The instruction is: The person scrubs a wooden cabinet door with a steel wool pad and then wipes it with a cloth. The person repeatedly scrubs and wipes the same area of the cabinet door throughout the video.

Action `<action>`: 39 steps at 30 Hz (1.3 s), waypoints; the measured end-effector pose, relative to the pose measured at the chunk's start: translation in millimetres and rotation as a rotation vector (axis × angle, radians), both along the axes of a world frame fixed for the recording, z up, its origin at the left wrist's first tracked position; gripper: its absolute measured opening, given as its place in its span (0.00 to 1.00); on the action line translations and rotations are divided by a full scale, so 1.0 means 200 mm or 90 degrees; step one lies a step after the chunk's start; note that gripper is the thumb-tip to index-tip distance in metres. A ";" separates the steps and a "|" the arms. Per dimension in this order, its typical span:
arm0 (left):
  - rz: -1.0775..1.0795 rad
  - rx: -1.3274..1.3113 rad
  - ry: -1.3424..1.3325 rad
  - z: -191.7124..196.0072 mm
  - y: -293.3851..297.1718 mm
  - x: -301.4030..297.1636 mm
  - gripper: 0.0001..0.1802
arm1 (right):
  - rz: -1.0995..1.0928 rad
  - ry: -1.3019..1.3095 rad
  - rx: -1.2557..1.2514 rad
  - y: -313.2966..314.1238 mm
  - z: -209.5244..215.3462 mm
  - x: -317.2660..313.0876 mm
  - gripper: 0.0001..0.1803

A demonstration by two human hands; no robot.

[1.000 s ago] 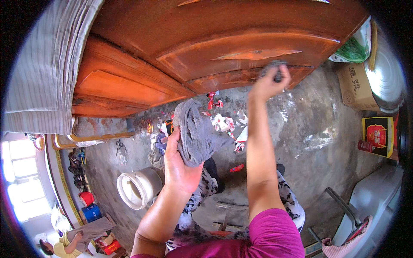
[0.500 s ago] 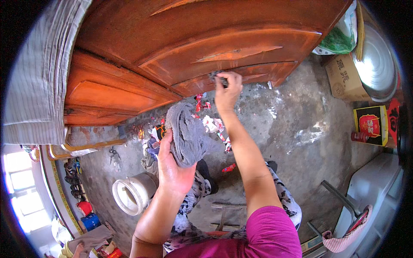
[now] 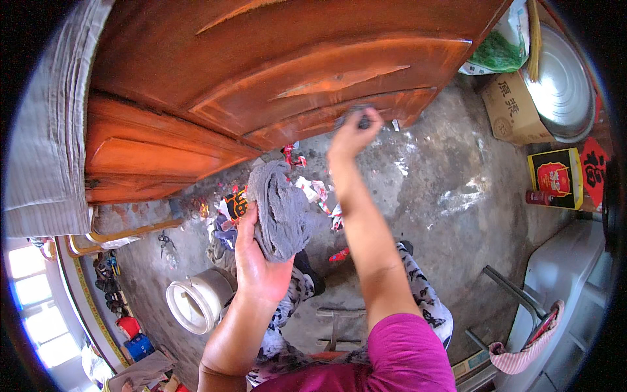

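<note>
Grey concrete floor [image 3: 450, 166] spreads beneath both hands in the head view, and a reddish-brown wooden front [image 3: 281, 39] with raised panels stands beyond them, running off the top edge. I am looking through a round fisheye whose black rim swallows the corners.

Palm upturned, the left hand [image 3: 264, 268] grips a folded grey cloth [image 3: 277, 209], the thumb along its left side; the other fingers are hidden from me behind it. Farther forward and to the right, the right hand [image 3: 353, 137] has its fingers closed on a small dark pad [image 3: 364, 122]. Those fingers cover much of the pad, and I cannot tell whether it touches the wood just beyond.

Between the hands, red and white scraps [image 3: 313, 189] lie on the concrete, partly covered by the cloth and the right forearm. Left of the left hand is a heap of fabric [image 3: 222, 245], too jumbled for me to separate; nearer the body on that side, a white bucket [image 3: 219, 287] lies partly behind the forearm.

For moving, I see concrete stretching rightward from the right hand to a cardboard box [image 3: 513, 108], well apart from it. Forward, the wooden front's lower edge is the near limit. Far left of the left hand, a striped curtain [image 3: 49, 130] is cut off by the rim.
</note>
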State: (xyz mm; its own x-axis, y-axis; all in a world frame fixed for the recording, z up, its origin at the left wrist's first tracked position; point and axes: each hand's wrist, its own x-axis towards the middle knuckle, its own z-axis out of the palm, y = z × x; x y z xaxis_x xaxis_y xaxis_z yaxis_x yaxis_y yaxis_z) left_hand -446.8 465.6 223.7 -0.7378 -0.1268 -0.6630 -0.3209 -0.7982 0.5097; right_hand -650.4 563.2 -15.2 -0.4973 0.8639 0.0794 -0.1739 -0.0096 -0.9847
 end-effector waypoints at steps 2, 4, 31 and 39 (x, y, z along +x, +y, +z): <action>-0.004 -0.006 -0.003 0.01 0.01 0.00 0.21 | -0.122 -0.030 -0.147 0.33 -0.02 -0.17 0.12; 0.003 0.002 0.001 0.01 -0.01 0.00 0.21 | -0.095 0.026 -0.191 0.48 0.03 -0.18 0.11; 0.025 0.060 -0.036 0.02 -0.06 0.00 0.20 | -0.159 -0.029 -0.136 0.61 0.21 -0.32 0.12; 0.008 0.041 -0.046 0.02 -0.03 0.01 0.21 | -0.096 -0.041 0.039 0.25 0.10 -0.18 0.13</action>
